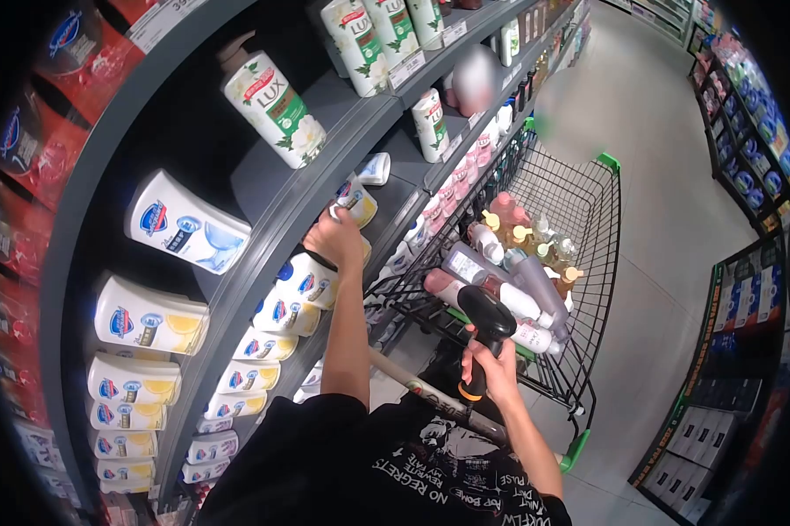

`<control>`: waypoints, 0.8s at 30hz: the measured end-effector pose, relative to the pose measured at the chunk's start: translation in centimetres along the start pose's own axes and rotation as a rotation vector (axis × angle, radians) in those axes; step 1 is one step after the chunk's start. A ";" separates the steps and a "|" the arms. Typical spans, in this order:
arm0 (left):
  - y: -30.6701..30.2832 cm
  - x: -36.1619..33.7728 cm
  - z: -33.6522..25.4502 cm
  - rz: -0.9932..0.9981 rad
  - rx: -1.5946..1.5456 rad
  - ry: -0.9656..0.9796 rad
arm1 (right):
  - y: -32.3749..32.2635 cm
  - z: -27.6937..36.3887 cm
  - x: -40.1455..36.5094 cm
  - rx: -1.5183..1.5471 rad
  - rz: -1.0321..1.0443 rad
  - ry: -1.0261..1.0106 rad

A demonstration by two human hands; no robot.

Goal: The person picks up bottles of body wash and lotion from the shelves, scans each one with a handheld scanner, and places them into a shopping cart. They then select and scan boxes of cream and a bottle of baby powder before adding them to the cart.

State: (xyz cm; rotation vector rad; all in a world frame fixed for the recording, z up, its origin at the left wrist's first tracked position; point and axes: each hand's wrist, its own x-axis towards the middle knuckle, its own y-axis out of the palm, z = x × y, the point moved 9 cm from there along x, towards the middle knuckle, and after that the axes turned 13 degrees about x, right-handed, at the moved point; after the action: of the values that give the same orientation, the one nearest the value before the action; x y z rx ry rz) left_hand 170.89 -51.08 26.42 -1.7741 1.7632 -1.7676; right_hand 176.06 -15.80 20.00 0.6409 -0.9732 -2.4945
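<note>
My left hand [334, 238] reaches into the shelf with its fingers curled at a white body wash bottle [360, 205] with a yellow picture on its label. The hand hides part of that bottle. Just below it, more white body wash bottles [291, 316] stand in a row. My right hand [498, 372] is wrapped around the handle of a black barcode scanner [489, 314] with an orange ring near its base. The scanner is held above the shopping cart's handlebar [443, 401].
A wire shopping cart [598, 254] with green corners holds several pump bottles and lying bottles. LUX bottles [275, 110] stand on the upper shelf. A grey shelf edge [263, 230] runs beside my left arm. Display racks [709, 386] line the aisle's right side.
</note>
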 end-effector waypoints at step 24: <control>-17.2 -3.4 -5.8 0.091 -1.009 0.455 | -0.2 2.0 0.2 0.234 0.043 0.015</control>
State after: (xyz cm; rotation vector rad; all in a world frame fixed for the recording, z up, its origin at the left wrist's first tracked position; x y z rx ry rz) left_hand 178.55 -39.27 38.46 -1.4777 3.2660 -1.3820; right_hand 174.82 -14.68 21.10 0.6989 -1.2711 -2.3549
